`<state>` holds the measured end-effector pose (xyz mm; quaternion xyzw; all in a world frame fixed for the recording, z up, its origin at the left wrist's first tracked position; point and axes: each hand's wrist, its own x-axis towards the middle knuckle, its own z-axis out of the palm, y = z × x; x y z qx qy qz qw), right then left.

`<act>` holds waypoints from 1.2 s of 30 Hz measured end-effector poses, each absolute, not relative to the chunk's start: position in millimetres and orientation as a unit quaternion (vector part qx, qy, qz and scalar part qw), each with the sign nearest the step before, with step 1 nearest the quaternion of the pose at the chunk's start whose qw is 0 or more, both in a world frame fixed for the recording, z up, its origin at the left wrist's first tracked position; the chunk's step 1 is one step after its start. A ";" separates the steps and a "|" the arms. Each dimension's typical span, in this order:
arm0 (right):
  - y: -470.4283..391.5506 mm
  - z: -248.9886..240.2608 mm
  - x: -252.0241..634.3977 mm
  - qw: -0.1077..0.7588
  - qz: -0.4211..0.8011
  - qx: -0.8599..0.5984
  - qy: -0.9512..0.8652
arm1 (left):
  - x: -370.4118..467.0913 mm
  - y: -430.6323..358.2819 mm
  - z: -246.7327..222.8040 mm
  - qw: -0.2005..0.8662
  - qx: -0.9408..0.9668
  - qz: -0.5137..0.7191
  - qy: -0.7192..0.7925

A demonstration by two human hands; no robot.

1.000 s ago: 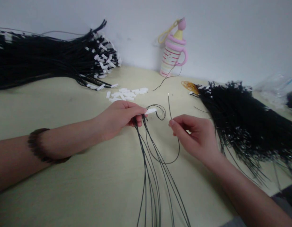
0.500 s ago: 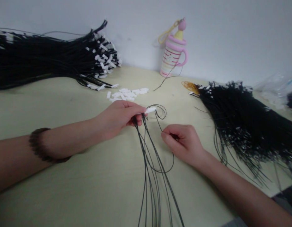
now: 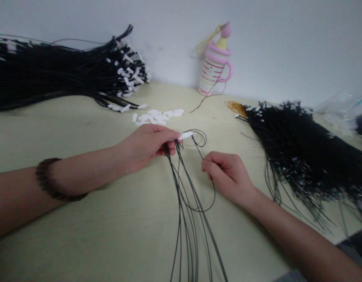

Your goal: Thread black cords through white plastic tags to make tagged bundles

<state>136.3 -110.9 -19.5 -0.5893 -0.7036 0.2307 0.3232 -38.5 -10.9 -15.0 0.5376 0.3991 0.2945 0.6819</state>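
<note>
My left hand (image 3: 154, 143) pinches a small white plastic piece (image 3: 186, 135) between thumb and fingers, along with several thin black cords (image 3: 182, 188) that hang down toward the near edge of the view. From the right end of the white piece, a black cord (image 3: 198, 148) runs to my right hand (image 3: 224, 172), which is closed on it. A small loop of cord curls above the piece, and a larger loop droops below my right hand. What lies inside the left fingers is partly hidden.
Behind my left hand lies a pile of white pieces (image 3: 159, 116). Thick bundles of black cords lie at the left (image 3: 66, 70) and right (image 3: 304, 149). A pink and white cup-shaped case (image 3: 213, 66) stands by the wall, with a clear plastic bag (image 3: 342, 111) at far right.
My right hand has shifted very slightly up, its grip on the cord a little changed. The left hand and the white piece have barely moved.
</note>
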 end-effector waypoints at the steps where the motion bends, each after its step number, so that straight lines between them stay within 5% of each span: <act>1: -110.5 -20.5 135.6 0.330 0.241 -0.591 -0.695 | -38.4 -11.0 -14.8 0.683 0.536 0.294 0.399; 26: -106.5 -25.4 127.2 0.403 0.474 -0.536 -0.570 | -40.6 -9.7 -17.6 0.691 0.541 0.293 0.380; 29: -107.8 -24.5 128.1 0.374 0.396 -0.554 -0.630 | -41.0 -8.8 -18.3 0.689 0.545 0.290 0.378; 36: -107.3 -24.7 129.5 0.360 0.009 -0.552 -0.752 | -39.8 -18.0 -16.2 0.623 0.638 0.255 0.374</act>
